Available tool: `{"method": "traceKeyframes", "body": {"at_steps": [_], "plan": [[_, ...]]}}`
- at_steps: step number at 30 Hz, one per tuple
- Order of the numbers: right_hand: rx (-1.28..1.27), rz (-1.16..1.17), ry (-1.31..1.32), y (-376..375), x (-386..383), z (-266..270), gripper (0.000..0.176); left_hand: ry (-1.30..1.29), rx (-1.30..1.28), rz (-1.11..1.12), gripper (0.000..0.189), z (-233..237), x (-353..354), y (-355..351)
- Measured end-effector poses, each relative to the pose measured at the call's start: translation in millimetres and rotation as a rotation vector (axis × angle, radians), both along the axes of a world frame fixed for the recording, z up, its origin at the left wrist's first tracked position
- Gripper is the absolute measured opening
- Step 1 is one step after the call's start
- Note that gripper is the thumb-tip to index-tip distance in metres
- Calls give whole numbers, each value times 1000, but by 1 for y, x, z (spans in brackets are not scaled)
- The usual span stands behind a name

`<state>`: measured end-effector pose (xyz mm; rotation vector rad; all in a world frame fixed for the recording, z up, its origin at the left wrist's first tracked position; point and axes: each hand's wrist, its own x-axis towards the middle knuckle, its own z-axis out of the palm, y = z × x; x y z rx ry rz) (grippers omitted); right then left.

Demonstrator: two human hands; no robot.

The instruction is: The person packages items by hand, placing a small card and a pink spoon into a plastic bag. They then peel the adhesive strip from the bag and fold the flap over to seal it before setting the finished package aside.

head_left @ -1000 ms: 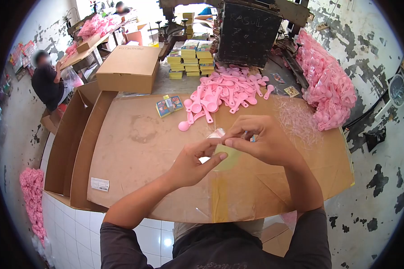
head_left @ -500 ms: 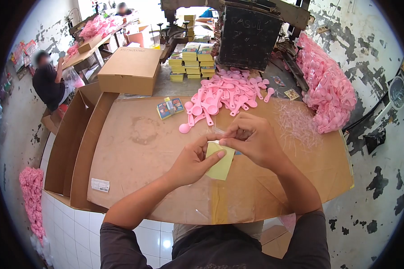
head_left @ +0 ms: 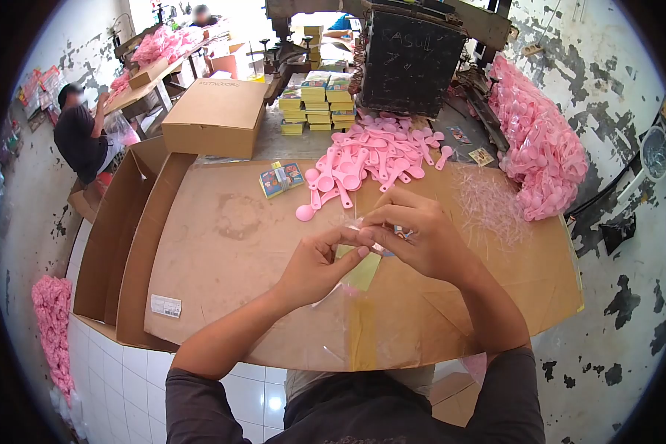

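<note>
Both hands meet over the cardboard sheet (head_left: 229, 296). My left hand (head_left: 322, 265) is closed, thumb and fingers pinching at the top of a yellow-green paper piece (head_left: 362, 272). Close against it, my right hand (head_left: 414, 231) pinches something small and clear that is too blurred to make out. A bit of a printed card (head_left: 402, 231) shows between the right hand's fingers. Beyond the hands lie pink plastic spoons (head_left: 362, 159) in a heap, and a banded pack of cards (head_left: 280, 180) lies to their left.
A closed cardboard box (head_left: 214, 111) stands back left, near stacked card packs (head_left: 317, 96). Clear strips (head_left: 492, 203) lie right, beside bagged pink spoons (head_left: 536, 148). An open carton (head_left: 118, 237) is at left. A black machine block (head_left: 411, 63) stands behind. Two people are at the far left.
The yellow-green paper has tilted and shows less between the hands. My right hand's fingers have shifted slightly, and a printed card now shows by them. The seated person at left has turned their head.
</note>
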<state>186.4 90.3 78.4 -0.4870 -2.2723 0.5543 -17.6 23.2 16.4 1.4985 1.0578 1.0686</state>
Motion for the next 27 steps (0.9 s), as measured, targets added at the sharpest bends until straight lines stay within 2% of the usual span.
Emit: {"method": "traceKeyframes", "body": {"at_steps": [6, 8, 11, 12, 17, 21, 23, 27], "plan": [[-55, -48, -16, -2, 0, 5, 15, -218, 228, -25, 25, -21, 6, 8], [-99, -78, -12, -1, 1, 6, 17, -274, 107, -18, 25, -13, 4, 5], [216, -138, 89, 0, -7, -4, 18, -296, 48, 12, 29, -2, 5, -1], [311, -149, 43, -3, -9, -3, 19, -293, 48, 25, 30, -1, 6, -2], [689, -239, -99, -14, -19, -7, 20, -8, 240, 148, 45, -17, 8, -5], [833, -297, -251, -15, -20, -13, 26, 236, 267, 191, 56, -5, 8, -11], [910, -284, -312, -16, -21, -15, 26, 257, 317, 199, 57, -8, 9, -9], [874, -230, -350, -12, -19, -19, 24, 275, 464, 187, 60, -20, 7, 0]]}}
